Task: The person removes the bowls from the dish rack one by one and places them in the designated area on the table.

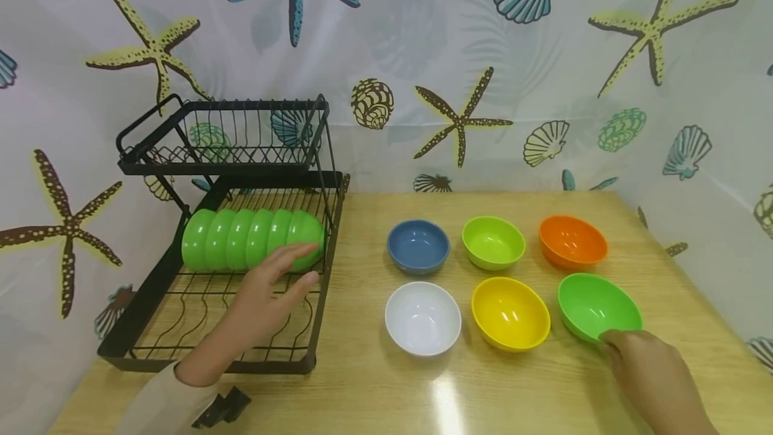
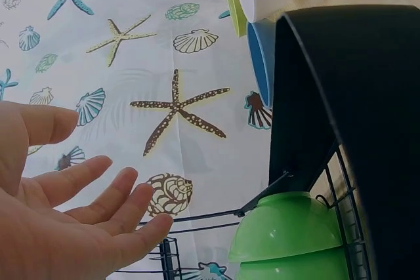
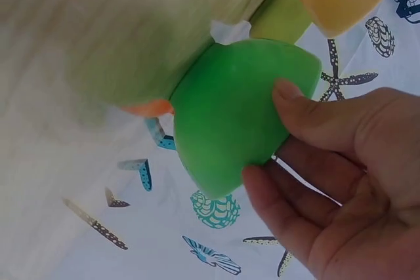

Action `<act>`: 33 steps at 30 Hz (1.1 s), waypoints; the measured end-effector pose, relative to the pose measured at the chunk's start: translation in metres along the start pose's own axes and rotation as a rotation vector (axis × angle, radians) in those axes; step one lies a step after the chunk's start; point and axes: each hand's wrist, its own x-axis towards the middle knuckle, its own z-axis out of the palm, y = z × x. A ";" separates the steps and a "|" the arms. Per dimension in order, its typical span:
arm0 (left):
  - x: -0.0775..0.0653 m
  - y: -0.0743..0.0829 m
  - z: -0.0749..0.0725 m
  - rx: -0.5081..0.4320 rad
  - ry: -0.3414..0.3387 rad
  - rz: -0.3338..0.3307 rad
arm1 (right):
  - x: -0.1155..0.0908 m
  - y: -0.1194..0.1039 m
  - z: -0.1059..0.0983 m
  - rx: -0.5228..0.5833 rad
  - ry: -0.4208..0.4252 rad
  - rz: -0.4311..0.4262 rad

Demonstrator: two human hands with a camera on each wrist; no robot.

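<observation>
On the right of the table, my right hand point(image 1: 655, 378) pinches the near rim of a green bowl point(image 1: 598, 307). The right wrist view shows the thumb on the outside of this bowl point(image 3: 239, 109) and the fingertips at its edge. My left hand point(image 1: 266, 311) hovers over the front right part of a black dish rack point(image 1: 115, 348), fingers loosely spread, holding nothing. Several green bowls point(image 1: 241, 240) stand on edge in a row on the rack's lower level. In the left wrist view, the left hand point(image 2: 85, 208) is apart from those bowls point(image 2: 289, 227).
Left of the held bowl are a yellow bowl point(image 1: 510, 314) and a white bowl point(image 1: 423, 319). Behind stand a blue bowl point(image 1: 418, 247), a lime bowl point(image 1: 493, 242) and an orange bowl point(image 1: 572, 242). A patterned curtain point(image 1: 386, 39) closes off the back. Something black point(image 1: 223, 408) lies by the left sleeve.
</observation>
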 end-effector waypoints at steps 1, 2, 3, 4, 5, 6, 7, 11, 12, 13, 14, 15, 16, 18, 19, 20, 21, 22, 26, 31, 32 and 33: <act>0.000 0.000 0.000 0.000 0.000 0.002 | 0.000 0.000 0.000 -0.002 -0.011 -0.002; 0.000 0.000 0.000 0.000 0.000 0.004 | 0.001 0.001 -0.001 -0.004 -0.026 0.000; 0.000 0.000 0.000 -0.001 -0.002 0.003 | 0.001 0.001 -0.002 -0.008 -0.038 0.002; 0.000 0.000 0.000 -0.003 -0.005 0.002 | 0.001 0.001 -0.002 -0.014 -0.051 0.003; 0.000 0.000 0.000 -0.004 -0.008 -0.001 | 0.002 0.001 -0.002 -0.019 -0.060 0.005; 0.000 0.000 0.000 -0.005 -0.012 -0.007 | 0.002 0.001 -0.003 -0.022 -0.066 0.005; 0.000 0.000 0.000 -0.006 -0.015 -0.011 | 0.002 0.001 -0.003 -0.025 -0.071 0.005; -0.002 0.002 0.001 -0.005 -0.025 -0.027 | 0.001 0.001 -0.002 -0.029 -0.068 -0.003; -0.002 0.002 0.001 -0.004 -0.027 -0.030 | 0.001 0.001 -0.002 -0.026 -0.070 -0.002; -0.002 0.002 0.001 -0.003 -0.027 -0.031 | 0.001 0.002 -0.002 -0.025 -0.073 0.000; -0.002 0.002 0.001 0.000 -0.029 -0.032 | 0.001 0.002 -0.002 -0.023 -0.076 0.001; -0.002 0.001 0.001 0.002 -0.031 -0.033 | 0.001 0.002 -0.002 -0.019 -0.077 0.003; -0.002 0.000 0.001 0.005 -0.032 -0.039 | 0.000 0.003 -0.002 -0.014 -0.078 0.004; -0.002 -0.001 -0.001 0.012 -0.032 -0.060 | -0.001 0.003 -0.001 -0.005 -0.068 -0.011; -0.002 -0.002 -0.002 0.012 -0.027 -0.068 | -0.002 0.003 -0.001 0.000 -0.066 -0.019; -0.002 -0.002 -0.004 0.013 -0.024 -0.080 | -0.003 0.003 0.000 0.007 -0.056 -0.033; -0.002 -0.002 -0.006 0.013 -0.019 -0.096 | -0.004 0.003 0.000 0.014 -0.044 -0.044; -0.001 -0.002 -0.008 0.015 -0.013 -0.111 | -0.005 0.003 -0.001 0.018 -0.037 -0.051; 0.002 -0.001 -0.014 -0.003 0.005 -0.153 | -0.005 0.001 -0.006 0.045 0.031 -0.061; 0.007 -0.005 -0.019 -0.049 -0.004 -0.190 | -0.002 -0.009 -0.013 0.096 0.194 -0.145; 0.009 -0.007 -0.019 -0.063 -0.007 -0.199 | -0.001 -0.011 -0.014 0.103 0.217 -0.166; 0.010 -0.008 -0.020 -0.077 -0.012 -0.209 | 0.000 -0.013 -0.015 0.113 0.237 -0.185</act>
